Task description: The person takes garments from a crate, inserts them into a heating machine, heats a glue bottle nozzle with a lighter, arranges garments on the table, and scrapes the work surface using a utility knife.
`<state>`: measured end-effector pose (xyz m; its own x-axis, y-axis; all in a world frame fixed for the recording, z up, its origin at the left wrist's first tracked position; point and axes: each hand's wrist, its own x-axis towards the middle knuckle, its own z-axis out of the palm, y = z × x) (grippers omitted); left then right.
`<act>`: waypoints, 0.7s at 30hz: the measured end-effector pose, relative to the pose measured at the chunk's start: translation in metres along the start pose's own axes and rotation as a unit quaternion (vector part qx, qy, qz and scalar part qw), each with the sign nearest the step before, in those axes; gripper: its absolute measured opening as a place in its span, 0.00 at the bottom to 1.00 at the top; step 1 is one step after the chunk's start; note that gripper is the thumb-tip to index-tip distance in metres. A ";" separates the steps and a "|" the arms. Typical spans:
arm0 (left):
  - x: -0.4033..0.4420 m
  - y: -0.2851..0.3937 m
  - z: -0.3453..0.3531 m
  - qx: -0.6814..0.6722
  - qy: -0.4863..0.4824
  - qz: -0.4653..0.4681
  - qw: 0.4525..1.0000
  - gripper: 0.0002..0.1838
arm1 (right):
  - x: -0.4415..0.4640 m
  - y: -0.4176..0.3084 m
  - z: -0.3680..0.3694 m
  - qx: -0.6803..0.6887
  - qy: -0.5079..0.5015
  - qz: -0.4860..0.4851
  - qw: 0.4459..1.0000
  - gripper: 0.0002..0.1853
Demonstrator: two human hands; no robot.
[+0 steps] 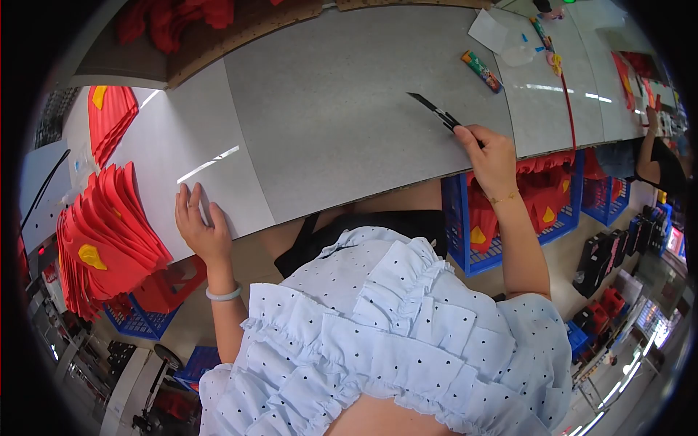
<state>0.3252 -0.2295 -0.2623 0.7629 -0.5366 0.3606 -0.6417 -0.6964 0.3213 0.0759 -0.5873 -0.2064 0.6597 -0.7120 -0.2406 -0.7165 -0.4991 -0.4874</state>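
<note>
My right hand is closed around the handle end of a slim black utility knife. Its dark pointed blade is angled up and left, over the grey tabletop. My left hand lies palm down near the table's front edge, fingers stretched out and holding nothing. Just left of it is a fanned stack of red fabric pieces, with yellow patches showing on some. Another red piece with a yellow patch lies farther back on the left.
A green and orange tube lies at the back right, near a white sheet. A red ribbon runs down to the table edge. Below, a blue crate holds red fabric. Another person's arm shows at far right.
</note>
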 end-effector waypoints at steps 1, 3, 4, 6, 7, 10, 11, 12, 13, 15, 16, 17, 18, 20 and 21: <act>0.000 0.000 0.000 0.001 0.004 -0.001 1.000 0.22 | 0.001 -0.001 0.001 0.000 0.001 -0.004 1.000 0.14; 0.000 -0.001 0.000 0.008 -0.001 0.007 1.000 0.21 | 0.002 -0.003 0.004 0.051 0.014 -0.047 0.997 0.14; 0.000 -0.001 -0.001 0.011 -0.003 0.009 1.000 0.21 | 0.002 -0.005 0.005 0.077 0.019 -0.070 0.994 0.14; 0.000 0.007 -0.005 0.000 0.019 0.013 1.000 0.20 | -0.002 -0.014 0.005 0.122 -0.004 -0.067 0.990 0.13; 0.001 0.017 -0.008 -0.013 0.036 0.022 0.999 0.20 | -0.007 -0.020 0.006 0.168 -0.026 -0.058 0.984 0.13; 0.008 0.075 -0.020 -0.257 -0.022 -0.057 0.965 0.18 | -0.022 -0.050 0.012 0.226 -0.062 -0.092 0.968 0.12; 0.014 0.100 -0.025 -0.365 -0.106 -0.075 0.922 0.19 | -0.029 -0.061 0.016 0.234 -0.072 -0.125 0.961 0.11; 0.022 0.118 -0.029 -0.423 -0.191 -0.076 0.883 0.22 | -0.033 -0.070 0.020 0.243 -0.081 -0.158 0.954 0.11; 0.023 0.131 -0.021 -0.509 -0.209 -0.093 0.829 0.19 | -0.036 -0.077 0.023 0.248 -0.089 -0.171 0.949 0.11; 0.022 0.139 -0.013 -0.589 -0.218 -0.104 0.771 0.17 | -0.041 -0.087 0.027 0.224 -0.091 -0.205 0.948 0.11; 0.021 0.141 -0.012 -0.608 -0.234 -0.153 0.743 0.14 | -0.043 -0.089 0.027 0.210 -0.088 -0.218 0.949 0.11; 0.020 0.143 -0.011 -0.626 -0.250 -0.200 0.710 0.12 | -0.044 -0.089 0.026 0.210 -0.087 -0.224 0.948 0.11; 0.018 0.145 -0.011 -0.643 -0.266 -0.247 0.674 0.09 | -0.046 -0.089 0.026 0.195 -0.091 -0.232 0.949 0.11; 0.010 0.146 -0.013 -0.661 -0.235 -0.241 0.670 0.07 | -0.051 -0.086 0.026 0.164 -0.099 -0.246 0.950 0.11; 0.007 0.146 -0.014 -0.677 -0.208 -0.235 0.665 0.05 | -0.053 -0.085 0.026 0.164 -0.099 -0.250 0.949 0.11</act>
<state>0.2357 -0.3281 -0.2006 0.6789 -0.6933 -0.2417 0.4083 0.0829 0.9091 0.1078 -0.4945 -0.1741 0.9516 -0.3036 -0.0476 -0.2146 -0.5456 -0.8101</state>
